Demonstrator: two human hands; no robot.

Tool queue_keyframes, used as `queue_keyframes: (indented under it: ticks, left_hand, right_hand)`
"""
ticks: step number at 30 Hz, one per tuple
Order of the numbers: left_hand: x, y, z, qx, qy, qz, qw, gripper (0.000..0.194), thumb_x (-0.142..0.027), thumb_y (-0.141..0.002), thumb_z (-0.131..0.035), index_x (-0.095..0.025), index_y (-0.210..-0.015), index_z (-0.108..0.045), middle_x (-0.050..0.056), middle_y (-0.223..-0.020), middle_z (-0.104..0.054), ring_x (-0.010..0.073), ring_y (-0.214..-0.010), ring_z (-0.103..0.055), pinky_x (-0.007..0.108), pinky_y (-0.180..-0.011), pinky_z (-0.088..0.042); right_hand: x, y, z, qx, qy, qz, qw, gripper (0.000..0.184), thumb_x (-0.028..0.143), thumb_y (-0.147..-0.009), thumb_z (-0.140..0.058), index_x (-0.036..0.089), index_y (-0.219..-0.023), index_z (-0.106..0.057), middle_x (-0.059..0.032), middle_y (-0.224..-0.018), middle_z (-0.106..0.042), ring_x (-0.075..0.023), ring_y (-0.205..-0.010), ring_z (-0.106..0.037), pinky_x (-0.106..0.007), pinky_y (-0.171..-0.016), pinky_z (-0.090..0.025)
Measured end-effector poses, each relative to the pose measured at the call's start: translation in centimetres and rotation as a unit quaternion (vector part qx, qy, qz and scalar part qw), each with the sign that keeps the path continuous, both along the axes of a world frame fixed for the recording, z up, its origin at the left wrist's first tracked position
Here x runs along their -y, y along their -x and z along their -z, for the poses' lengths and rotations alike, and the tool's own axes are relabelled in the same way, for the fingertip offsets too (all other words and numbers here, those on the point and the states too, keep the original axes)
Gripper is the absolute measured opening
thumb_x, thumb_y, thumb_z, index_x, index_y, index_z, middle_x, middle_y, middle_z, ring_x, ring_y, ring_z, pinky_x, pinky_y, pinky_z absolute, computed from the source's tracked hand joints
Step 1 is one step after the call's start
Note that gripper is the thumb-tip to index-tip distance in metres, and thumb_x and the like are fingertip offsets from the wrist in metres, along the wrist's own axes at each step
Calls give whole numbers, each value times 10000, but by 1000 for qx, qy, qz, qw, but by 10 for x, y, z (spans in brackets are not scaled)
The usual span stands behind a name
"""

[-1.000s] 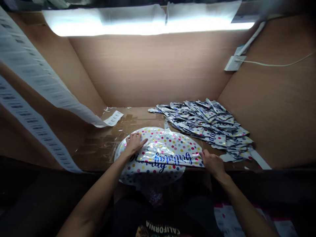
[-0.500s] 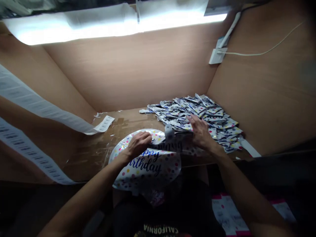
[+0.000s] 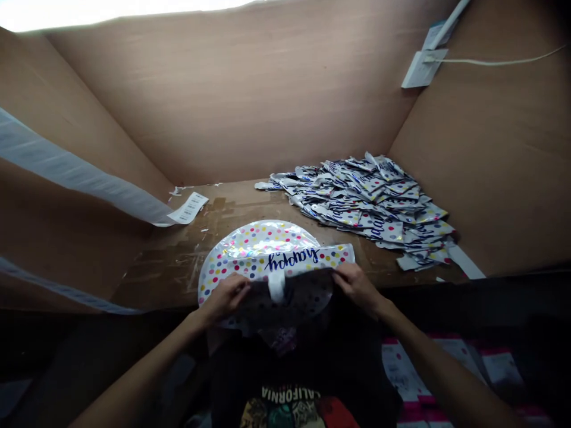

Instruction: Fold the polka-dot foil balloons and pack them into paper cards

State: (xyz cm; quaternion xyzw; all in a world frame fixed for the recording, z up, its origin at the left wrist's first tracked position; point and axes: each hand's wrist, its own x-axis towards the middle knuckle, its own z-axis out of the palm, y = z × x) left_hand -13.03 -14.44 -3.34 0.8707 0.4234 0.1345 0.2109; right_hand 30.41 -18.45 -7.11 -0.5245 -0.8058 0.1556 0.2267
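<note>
Between my two hands is a partly folded foil balloon (image 3: 289, 260), white with coloured dots and the word "happy" upside down to me. Its near side is in dark shadow, and a white tail (image 3: 276, 286) hangs over the front. My left hand (image 3: 228, 297) pinches its left end; my right hand (image 3: 357, 287) pinches the right end. Below it lies a round flat dotted balloon (image 3: 250, 238), spread on the cardboard surface and partly covered. To the right, beyond my right hand, is a heap of folded dotted balloons (image 3: 366, 199).
Cardboard walls (image 3: 232, 89) stand at the back and both sides. A barcode label strip (image 3: 89, 172) hangs down the left and ends on the cardboard floor (image 3: 223, 208). A white power box (image 3: 423, 68) sits in the back right corner. Pink-edged packages (image 3: 401, 368) lie below right.
My right hand has come away from the heap and now grips the folded balloon's right end. The folded balloon has been drawn nearer and turned. The view has tilted downward.
</note>
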Motion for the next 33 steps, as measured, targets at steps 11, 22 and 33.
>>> queue_keyframes:
  ticks: [11, 22, 33]
  left_hand:
    - [-101, -134, -35, -90, 190, -71, 975, 466, -401, -631, -829, -188, -1025, -701, 125, -1013, -749, 312, -937, -688, 326, -756, -501]
    - [-56, -134, -68, 332, 374, -52, 864, 384, -379, -741, -774, -186, -1026, -606, -13, -807, -685, 178, -714, -664, 259, -651, -514]
    - [10, -135, -38, 484, 425, -190, 741, 455, -336, -735, -799, -162, -1138, -682, 42, -842, -758, 173, -686, -693, 259, -642, -539]
  right_hand:
    - [-17, 15, 0, 122, -4, 137, 983, 360, 392, -1049, -447, 184, -818, -627, -73, -800, -704, -222, -814, -637, -343, -848, -337]
    - [-8, 69, -31, -516, 112, 266, 807, 580, 630, -820, -737, 208, -1189, -588, -132, -1066, -699, -279, -907, -677, -388, -756, -546]
    - [-17, 90, -59, -611, 359, 10, 705, 445, 424, -756, -860, 221, -1112, -687, -29, -929, -763, -197, -761, -707, -339, -747, -580]
